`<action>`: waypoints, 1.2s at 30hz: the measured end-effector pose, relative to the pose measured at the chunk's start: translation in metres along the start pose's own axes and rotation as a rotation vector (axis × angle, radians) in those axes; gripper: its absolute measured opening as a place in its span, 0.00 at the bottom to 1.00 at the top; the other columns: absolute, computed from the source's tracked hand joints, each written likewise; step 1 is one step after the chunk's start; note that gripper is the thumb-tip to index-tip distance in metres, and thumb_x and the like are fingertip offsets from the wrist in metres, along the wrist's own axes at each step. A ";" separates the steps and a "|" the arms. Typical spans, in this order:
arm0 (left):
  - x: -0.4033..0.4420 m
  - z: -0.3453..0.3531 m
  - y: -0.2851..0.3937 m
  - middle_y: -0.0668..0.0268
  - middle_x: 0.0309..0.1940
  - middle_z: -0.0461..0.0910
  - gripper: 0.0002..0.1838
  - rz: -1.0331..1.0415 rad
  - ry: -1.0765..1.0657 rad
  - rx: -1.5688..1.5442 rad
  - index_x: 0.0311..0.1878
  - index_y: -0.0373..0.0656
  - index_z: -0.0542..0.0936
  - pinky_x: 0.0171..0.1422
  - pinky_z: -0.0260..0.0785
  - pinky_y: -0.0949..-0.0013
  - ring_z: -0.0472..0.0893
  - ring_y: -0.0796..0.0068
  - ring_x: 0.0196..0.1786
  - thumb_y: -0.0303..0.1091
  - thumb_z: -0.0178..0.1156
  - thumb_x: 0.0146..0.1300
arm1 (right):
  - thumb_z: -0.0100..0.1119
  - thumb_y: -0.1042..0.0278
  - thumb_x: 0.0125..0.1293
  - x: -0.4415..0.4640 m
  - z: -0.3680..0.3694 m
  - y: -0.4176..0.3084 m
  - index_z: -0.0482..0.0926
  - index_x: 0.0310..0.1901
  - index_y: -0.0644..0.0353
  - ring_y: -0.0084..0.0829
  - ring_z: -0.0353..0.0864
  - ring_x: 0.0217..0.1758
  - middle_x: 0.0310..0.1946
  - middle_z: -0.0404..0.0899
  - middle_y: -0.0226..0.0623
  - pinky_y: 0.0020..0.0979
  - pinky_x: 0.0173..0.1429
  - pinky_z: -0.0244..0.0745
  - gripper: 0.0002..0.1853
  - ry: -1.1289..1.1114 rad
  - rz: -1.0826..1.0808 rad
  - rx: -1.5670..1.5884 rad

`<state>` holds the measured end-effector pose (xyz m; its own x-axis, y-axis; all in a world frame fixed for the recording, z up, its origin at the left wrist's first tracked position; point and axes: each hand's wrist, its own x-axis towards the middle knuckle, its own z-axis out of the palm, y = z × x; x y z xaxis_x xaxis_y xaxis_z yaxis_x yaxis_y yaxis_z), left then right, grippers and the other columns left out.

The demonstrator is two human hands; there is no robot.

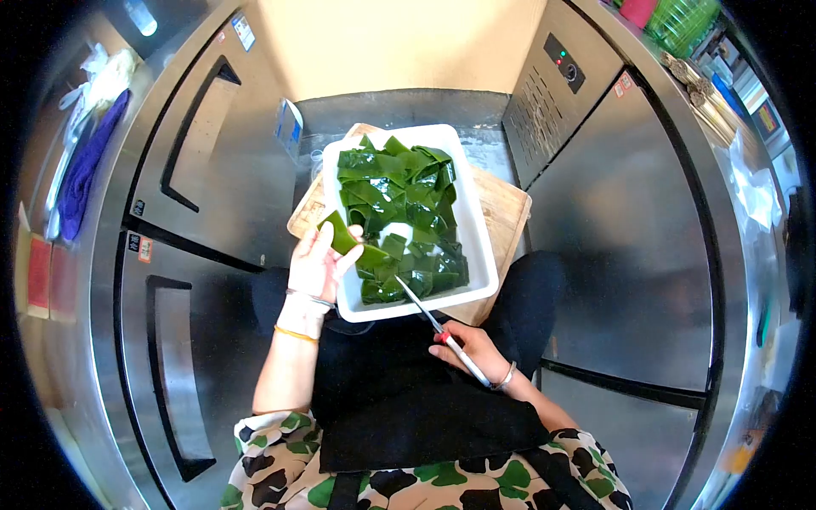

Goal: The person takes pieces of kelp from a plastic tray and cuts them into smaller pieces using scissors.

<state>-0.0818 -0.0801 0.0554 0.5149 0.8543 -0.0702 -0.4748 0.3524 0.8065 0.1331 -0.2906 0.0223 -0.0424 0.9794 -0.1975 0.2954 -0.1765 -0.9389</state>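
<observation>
A white rectangular tub (480,268) stands in front of me, filled with glossy green pieces of kelp (387,195) cut into flat, roughly square sheets. Over its left front side, my left hand (319,259) pinches one kelp piece (340,235) between thumb and fingers. My right hand (472,350) grips a slim, pointed knife (455,348) with a white handle and a red collar. The blade slants up and left across the tub's front rim, its tip over the kelp, apart from the piece in my left hand.
Under the tub lies a wooden board (501,208). Steel cabinets flank me, the left one (246,170) with handles and the right one (620,229) close by my knee. A purple cloth (89,170) rests on the left counter; a green basket (684,24) sits on the right counter.
</observation>
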 end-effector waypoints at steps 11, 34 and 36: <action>-0.018 0.027 -0.065 0.59 0.55 0.79 0.17 -0.126 0.220 -0.744 0.60 0.33 0.71 0.66 0.72 0.67 0.78 0.69 0.57 0.22 0.51 0.68 | 0.62 0.54 0.66 0.021 0.015 -0.012 0.74 0.41 0.60 0.18 0.71 0.28 0.27 0.73 0.27 0.22 0.34 0.70 0.17 -0.011 0.075 0.272; -0.044 0.040 -0.087 0.68 0.41 0.81 0.11 -0.336 0.390 -0.393 0.49 0.48 0.77 0.43 0.77 0.72 0.81 0.73 0.42 0.22 0.57 0.66 | 0.61 0.51 0.66 0.018 0.018 -0.018 0.75 0.33 0.60 0.20 0.69 0.22 0.18 0.71 0.30 0.26 0.27 0.68 0.18 0.075 0.181 0.245; -0.043 0.036 -0.089 0.67 0.39 0.81 0.11 -0.348 0.321 -0.400 0.48 0.48 0.77 0.41 0.76 0.71 0.81 0.73 0.38 0.22 0.58 0.65 | 0.63 0.51 0.65 0.020 0.020 -0.010 0.75 0.31 0.61 0.20 0.68 0.21 0.18 0.70 0.31 0.27 0.27 0.68 0.19 0.109 0.116 0.177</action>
<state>-0.0361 -0.1621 0.0077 0.4768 0.7138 -0.5130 -0.5804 0.6939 0.4261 0.1103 -0.2714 0.0218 0.0884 0.9548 -0.2838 0.1204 -0.2931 -0.9485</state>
